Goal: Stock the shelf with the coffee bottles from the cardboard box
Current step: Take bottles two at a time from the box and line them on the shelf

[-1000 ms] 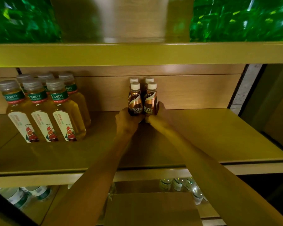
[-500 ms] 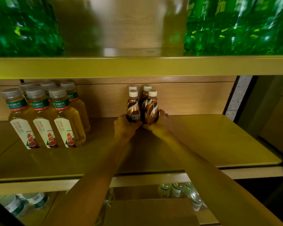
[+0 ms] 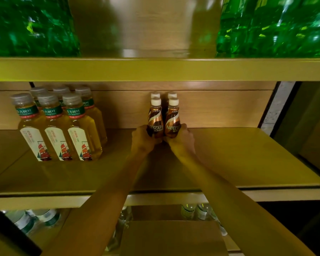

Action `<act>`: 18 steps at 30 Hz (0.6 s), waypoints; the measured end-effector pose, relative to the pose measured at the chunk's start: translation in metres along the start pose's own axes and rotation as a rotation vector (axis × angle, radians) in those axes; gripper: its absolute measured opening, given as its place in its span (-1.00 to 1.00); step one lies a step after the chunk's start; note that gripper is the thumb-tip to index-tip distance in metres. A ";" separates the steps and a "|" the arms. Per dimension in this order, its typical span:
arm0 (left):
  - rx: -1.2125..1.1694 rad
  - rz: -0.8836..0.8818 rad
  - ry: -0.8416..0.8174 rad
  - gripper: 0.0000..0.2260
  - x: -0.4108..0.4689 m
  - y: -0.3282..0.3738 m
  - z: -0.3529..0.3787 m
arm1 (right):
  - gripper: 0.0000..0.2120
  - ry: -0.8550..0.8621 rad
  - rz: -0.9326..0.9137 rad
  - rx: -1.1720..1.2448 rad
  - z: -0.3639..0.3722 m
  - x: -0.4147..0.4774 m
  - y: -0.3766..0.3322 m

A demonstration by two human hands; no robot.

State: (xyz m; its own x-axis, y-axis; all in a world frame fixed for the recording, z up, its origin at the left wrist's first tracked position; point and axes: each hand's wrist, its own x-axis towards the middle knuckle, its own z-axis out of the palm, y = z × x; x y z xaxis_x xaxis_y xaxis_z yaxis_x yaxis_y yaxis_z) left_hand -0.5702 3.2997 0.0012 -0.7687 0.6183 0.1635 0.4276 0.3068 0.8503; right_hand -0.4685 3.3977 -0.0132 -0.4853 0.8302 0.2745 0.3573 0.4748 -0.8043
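Several small brown coffee bottles with white caps stand upright in two rows at the back of the middle shelf [image 3: 229, 159]. My left hand [image 3: 143, 140] grips the base of the front left coffee bottle [image 3: 155, 117]. My right hand [image 3: 181, 139] grips the base of the front right coffee bottle [image 3: 172, 118]. Behind them the caps of two more coffee bottles [image 3: 163, 94] show against the wooden back panel. The cardboard box [image 3: 172, 237] lies below, at the bottom centre, with a closed flap towards me.
Yellow tea bottles [image 3: 57, 126] stand in a group at the shelf's left. Green bottle packs [image 3: 273, 26] fill the upper shelf on both sides. Clear bottles [image 3: 194, 211] lie on the shelf below. A dark upright post [image 3: 266, 104] bounds the shelf at the right.
The front right bottle has turned so its label faces me and both front bottles stand straight. My hands stay at the bottle bases. The view has tilted slightly upward.
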 end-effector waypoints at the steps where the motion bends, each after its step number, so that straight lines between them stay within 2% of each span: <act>1: -0.001 -0.002 0.001 -0.51 0.000 0.000 0.000 | -0.36 0.005 -0.006 -0.015 0.001 -0.001 -0.002; 8: -0.008 0.007 0.012 -0.47 -0.003 -0.001 0.001 | -0.35 -0.015 -0.025 -0.041 -0.002 -0.004 -0.001; 12: 0.040 0.002 -0.005 -0.53 -0.010 -0.001 -0.003 | -0.44 -0.077 -0.027 -0.079 -0.012 -0.011 0.000; 15: 0.144 0.046 -0.014 -0.66 -0.026 0.001 -0.010 | -0.54 -0.117 -0.065 -0.194 -0.025 -0.027 0.000; 18: 0.352 0.201 0.002 -0.66 -0.057 0.004 -0.020 | -0.57 -0.071 -0.181 -0.316 -0.038 -0.054 -0.002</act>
State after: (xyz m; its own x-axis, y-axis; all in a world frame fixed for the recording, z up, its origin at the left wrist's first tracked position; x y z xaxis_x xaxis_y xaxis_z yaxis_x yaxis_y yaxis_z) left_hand -0.5340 3.2511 0.0046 -0.6539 0.6900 0.3102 0.7059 0.4091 0.5782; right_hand -0.4128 3.3632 -0.0063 -0.6135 0.7071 0.3516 0.4840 0.6885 -0.5401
